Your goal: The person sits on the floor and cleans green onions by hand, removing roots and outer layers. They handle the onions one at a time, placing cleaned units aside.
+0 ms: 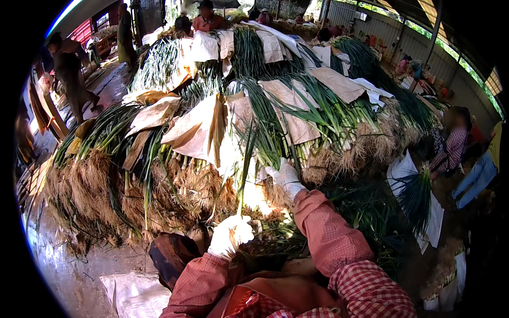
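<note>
My left hand (232,235), in a white glove, is closed around the lower end of a single green onion stalk (241,194). Its long green leaves rise in front of the heap. Against the front of a large heap of green onions (274,149) rests my right hand (287,179), gloved as well. Its fingertips are among the stalks, and whether they grip any is hidden. Tangled pale brown roots (199,185) hang along the heap's near edge. Brown paper sheets (199,127) lie between and over the bundles.
Loose green leaves (370,214) litter the ground at right. A white sack (137,292) lies on the wet floor at lower left. At right a person (453,143) holds a bundle of green onions (415,196). Other people stand behind the heap and at left.
</note>
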`<action>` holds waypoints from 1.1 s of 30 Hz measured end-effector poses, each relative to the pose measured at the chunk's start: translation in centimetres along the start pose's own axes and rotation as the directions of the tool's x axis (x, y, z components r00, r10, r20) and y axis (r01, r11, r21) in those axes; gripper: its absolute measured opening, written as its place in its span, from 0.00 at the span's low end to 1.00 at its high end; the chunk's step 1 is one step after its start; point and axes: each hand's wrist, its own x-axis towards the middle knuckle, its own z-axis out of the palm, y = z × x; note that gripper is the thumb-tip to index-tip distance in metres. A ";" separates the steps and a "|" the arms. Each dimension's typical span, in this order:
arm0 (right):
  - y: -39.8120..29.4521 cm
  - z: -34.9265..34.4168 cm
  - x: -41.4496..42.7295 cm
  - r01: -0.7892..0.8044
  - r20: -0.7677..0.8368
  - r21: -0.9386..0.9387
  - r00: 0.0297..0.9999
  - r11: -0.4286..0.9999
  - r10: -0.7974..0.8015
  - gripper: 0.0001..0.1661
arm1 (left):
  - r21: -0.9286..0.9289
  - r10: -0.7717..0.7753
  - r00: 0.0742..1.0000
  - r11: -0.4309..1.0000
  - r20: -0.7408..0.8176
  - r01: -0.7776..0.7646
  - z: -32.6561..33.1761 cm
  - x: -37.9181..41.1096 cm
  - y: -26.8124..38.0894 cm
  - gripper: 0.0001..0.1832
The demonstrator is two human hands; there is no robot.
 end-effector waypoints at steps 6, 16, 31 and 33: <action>-1.1 3.2 -1.5 0.011 0.485 0.481 0.830 0.877 -0.276 0.42 | 0.105 0.010 0.986 0.994 0.168 -0.028 -2.0 0.4 0.0 0.16; -2.6 9.0 -12.0 0.613 0.316 0.114 0.724 0.782 -0.614 0.09 | -0.246 0.074 0.996 0.967 0.040 -0.062 -8.2 2.0 -0.4 0.13; 9.2 0.5 -0.4 0.010 -0.115 -0.512 0.990 0.859 -0.080 0.42 | 0.265 -0.044 0.984 0.960 -0.172 0.089 -4.0 3.0 0.2 0.18; 9.4 2.3 2.8 -0.249 0.253 -0.374 0.899 0.893 0.356 0.49 | 0.238 0.027 0.989 0.971 -0.147 0.009 -4.4 3.8 0.1 0.20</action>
